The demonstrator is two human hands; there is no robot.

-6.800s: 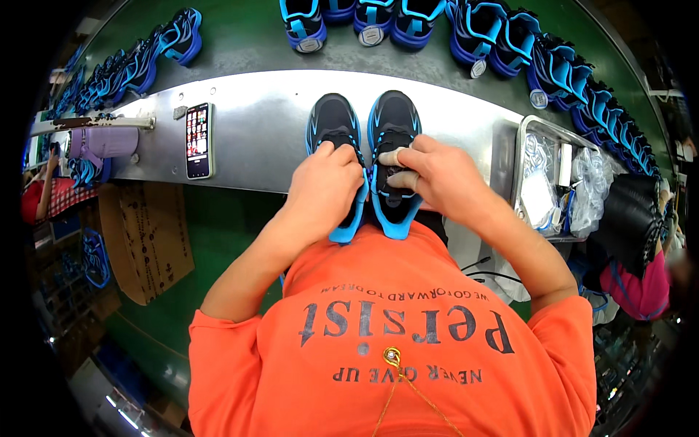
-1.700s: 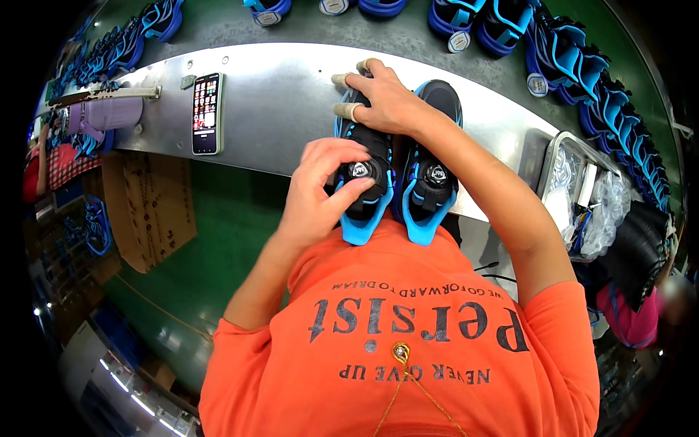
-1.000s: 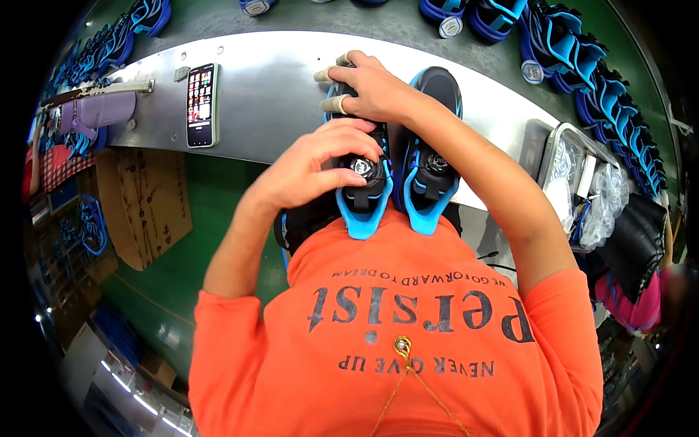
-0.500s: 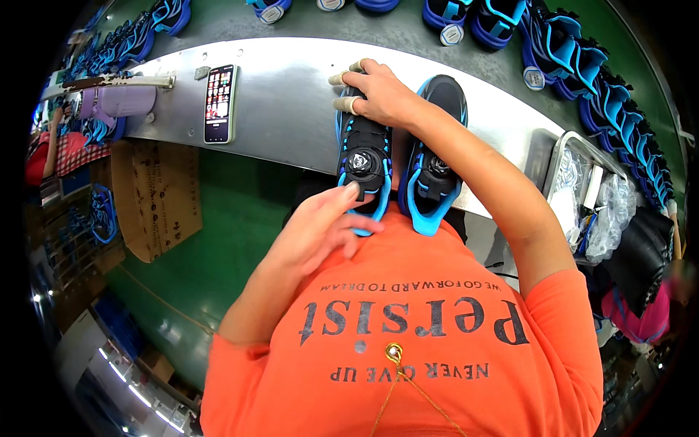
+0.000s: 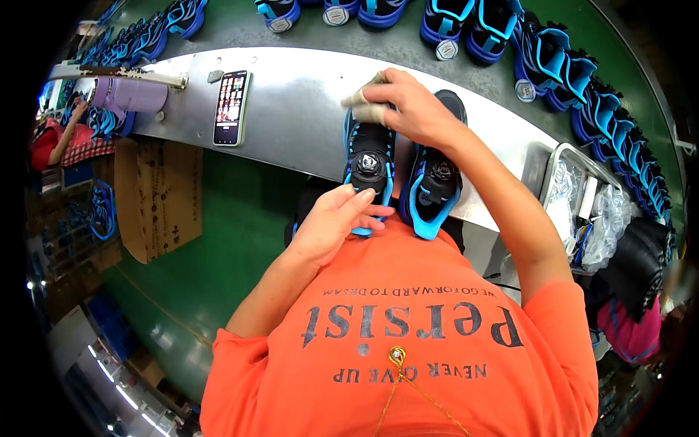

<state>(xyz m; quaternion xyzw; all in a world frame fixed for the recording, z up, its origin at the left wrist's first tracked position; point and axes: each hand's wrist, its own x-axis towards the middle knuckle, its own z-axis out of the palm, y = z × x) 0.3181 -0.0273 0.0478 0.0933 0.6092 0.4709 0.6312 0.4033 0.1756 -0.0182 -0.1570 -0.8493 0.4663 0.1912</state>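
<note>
Two black sports shoes with blue trim lie side by side on the metal bench edge, toes pointing away from me. The left shoe [image 5: 370, 164] has a round dial on its tongue. My left hand [image 5: 336, 226] is at its heel opening, thumb against the tongue and fingers curled over the collar. My right hand [image 5: 411, 109] is over this shoe's toe, palm down, its fingers extended, slightly blurred and wearing pale finger covers. Part of the toe is hidden beneath it. The right shoe [image 5: 437, 171] rests under my right forearm, and neither hand grips it.
A phone [image 5: 231, 108] lies on the bench [image 5: 291, 102] to the left, near a lilac container [image 5: 138, 95]. At right is a metal tray [image 5: 557, 162] with plastic bags. Similar shoes [image 5: 542, 58] line the green surface beyond. A cardboard box [image 5: 156, 200] stands at lower left.
My left thumb has come against the left shoe's tongue, and that hand's fingers have drawn in. My right fingers have shifted slightly over the toe. The whole view has moved a little.
</note>
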